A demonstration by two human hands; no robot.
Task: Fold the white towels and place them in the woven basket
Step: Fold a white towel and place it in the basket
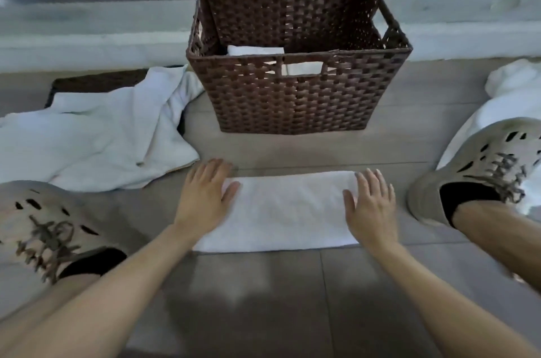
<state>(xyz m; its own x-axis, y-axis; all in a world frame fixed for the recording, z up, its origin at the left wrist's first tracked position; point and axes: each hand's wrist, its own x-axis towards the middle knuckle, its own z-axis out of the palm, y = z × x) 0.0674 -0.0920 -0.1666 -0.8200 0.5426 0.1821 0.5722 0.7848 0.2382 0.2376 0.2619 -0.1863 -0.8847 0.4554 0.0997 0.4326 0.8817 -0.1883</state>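
Note:
A white towel (pixel 287 211), folded into a long flat strip, lies on the grey floor in front of me. My left hand (pixel 205 196) rests flat on its left end with straight fingers. My right hand (pixel 370 202) lies flat on its right end. Behind the strip stands the dark brown woven basket (pixel 292 103), upright and open-topped. A folded white towel (pixel 254 50) lies inside it at the near left, and also shows through the front handle slot.
A loose heap of white towels (pixel 96 135) lies at the left, partly over a dark mat. More white towel (pixel 512 94) lies at the right, under my right shoe (pixel 474 170). My left shoe (pixel 49 229) sits at the near left. A pale ledge (pixel 87 32) runs behind the basket.

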